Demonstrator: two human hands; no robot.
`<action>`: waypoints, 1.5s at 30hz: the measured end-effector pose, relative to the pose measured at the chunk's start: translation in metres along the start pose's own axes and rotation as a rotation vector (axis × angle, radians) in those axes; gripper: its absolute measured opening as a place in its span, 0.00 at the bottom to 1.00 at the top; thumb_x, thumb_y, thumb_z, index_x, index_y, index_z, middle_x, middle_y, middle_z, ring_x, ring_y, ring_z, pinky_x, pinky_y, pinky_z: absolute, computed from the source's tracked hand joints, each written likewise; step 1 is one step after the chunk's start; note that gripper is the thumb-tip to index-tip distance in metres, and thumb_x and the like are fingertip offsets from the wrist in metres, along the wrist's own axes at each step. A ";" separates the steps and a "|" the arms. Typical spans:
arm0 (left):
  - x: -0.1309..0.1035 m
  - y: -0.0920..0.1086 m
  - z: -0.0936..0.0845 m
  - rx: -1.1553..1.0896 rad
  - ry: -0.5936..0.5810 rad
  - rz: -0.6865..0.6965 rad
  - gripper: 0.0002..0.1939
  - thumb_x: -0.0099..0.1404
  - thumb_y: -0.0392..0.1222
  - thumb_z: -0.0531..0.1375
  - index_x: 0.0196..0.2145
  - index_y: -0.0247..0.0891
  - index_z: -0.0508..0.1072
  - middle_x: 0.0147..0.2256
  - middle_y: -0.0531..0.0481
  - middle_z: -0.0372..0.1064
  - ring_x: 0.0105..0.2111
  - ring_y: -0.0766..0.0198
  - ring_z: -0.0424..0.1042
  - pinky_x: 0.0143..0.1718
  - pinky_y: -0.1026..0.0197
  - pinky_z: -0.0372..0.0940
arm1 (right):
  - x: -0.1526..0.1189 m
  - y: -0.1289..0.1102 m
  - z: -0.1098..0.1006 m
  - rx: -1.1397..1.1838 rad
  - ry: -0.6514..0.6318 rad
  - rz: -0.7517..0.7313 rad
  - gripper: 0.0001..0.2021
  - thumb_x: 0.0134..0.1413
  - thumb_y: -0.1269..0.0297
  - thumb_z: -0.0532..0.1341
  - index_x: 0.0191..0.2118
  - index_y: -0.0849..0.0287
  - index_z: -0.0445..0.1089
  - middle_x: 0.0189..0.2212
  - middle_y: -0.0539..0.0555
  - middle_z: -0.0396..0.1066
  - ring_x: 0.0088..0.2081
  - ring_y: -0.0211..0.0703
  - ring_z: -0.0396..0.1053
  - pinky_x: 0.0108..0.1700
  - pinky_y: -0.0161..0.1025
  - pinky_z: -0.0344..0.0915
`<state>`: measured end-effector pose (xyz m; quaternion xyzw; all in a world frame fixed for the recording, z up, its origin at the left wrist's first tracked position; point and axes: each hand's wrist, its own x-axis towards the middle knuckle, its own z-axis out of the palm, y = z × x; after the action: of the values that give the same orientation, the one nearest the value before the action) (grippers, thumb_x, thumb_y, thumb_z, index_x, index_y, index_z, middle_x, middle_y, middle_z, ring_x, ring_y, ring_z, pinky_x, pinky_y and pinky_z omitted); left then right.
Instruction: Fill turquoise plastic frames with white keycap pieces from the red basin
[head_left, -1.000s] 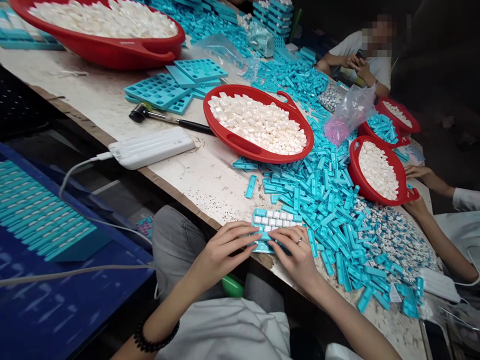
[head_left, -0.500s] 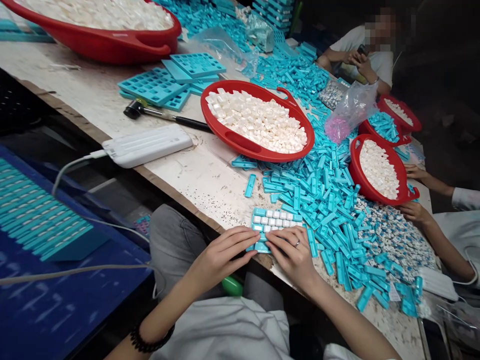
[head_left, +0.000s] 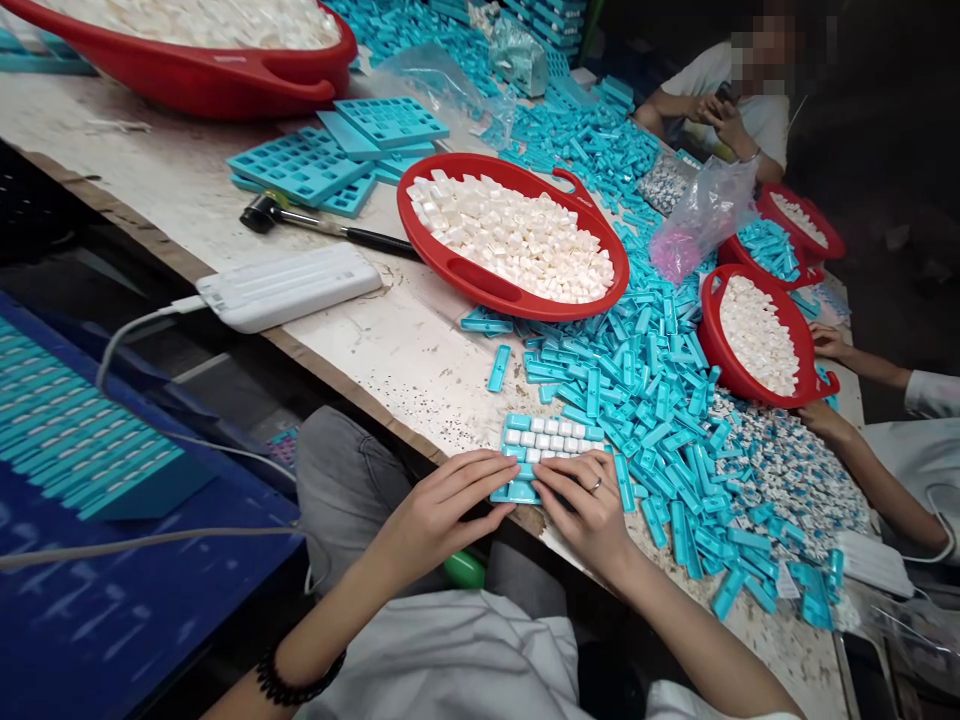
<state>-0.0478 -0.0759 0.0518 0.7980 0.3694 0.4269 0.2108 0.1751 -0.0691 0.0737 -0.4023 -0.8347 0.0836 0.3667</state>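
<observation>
At the table's near edge lies a small blue keyboard-like panel (head_left: pixel 555 436) with rows of white keycaps. My left hand (head_left: pixel 454 500) grips its left side, fingers together on top and thumb at the near edge. From the right, my right hand (head_left: pixel 589 505), a ring on one finger, holds the panel, its fingertips meeting a blue strip on the near part. My fingers hide part of the panel's near half and right end. Many loose blue strips (head_left: pixel 652 390) lie just beyond and to the right of my right hand.
A red basin (head_left: pixel 499 293) of white keycaps stands ahead; another large red basin (head_left: pixel 217 92) is at far left. A hammer (head_left: pixel 352 236), a white power bank (head_left: pixel 292 285) and blue grids (head_left: pixel 300 165) lie left. Co-workers sit at right, one's hand (head_left: pixel 825 420) beside a red basin (head_left: pixel 709 335).
The view has shifted very slightly, so the table's things appear a little higher and further left. Both my hands stay on the panel, with hardly any finger movement.
</observation>
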 end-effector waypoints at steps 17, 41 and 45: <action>0.006 -0.005 -0.008 0.103 -0.075 0.155 0.21 0.71 0.36 0.60 0.60 0.40 0.68 0.49 0.46 0.78 0.50 0.59 0.76 0.53 0.55 0.73 | -0.007 0.000 0.005 -0.097 -0.022 -0.125 0.18 0.64 0.77 0.59 0.58 0.60 0.68 0.41 0.59 0.77 0.39 0.46 0.72 0.43 0.45 0.67; 0.055 -0.011 0.003 0.113 -0.127 0.091 0.13 0.74 0.42 0.53 0.53 0.44 0.72 0.53 0.45 0.72 0.57 0.53 0.70 0.57 0.51 0.67 | 0.003 0.010 -0.031 -0.327 0.260 0.050 0.09 0.60 0.69 0.58 0.43 0.55 0.74 0.37 0.51 0.77 0.37 0.42 0.72 0.41 0.40 0.65; 0.069 -0.035 0.023 0.156 -0.286 0.157 0.21 0.75 0.47 0.52 0.63 0.51 0.64 0.63 0.46 0.64 0.63 0.50 0.63 0.62 0.46 0.63 | -0.001 0.057 -0.094 -0.575 0.238 0.633 0.10 0.62 0.67 0.58 0.45 0.55 0.75 0.42 0.54 0.76 0.47 0.47 0.70 0.51 0.40 0.65</action>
<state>-0.0177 -0.0012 0.0526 0.8909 0.3043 0.2941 0.1647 0.2746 -0.0469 0.1156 -0.7304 -0.6118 -0.0908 0.2898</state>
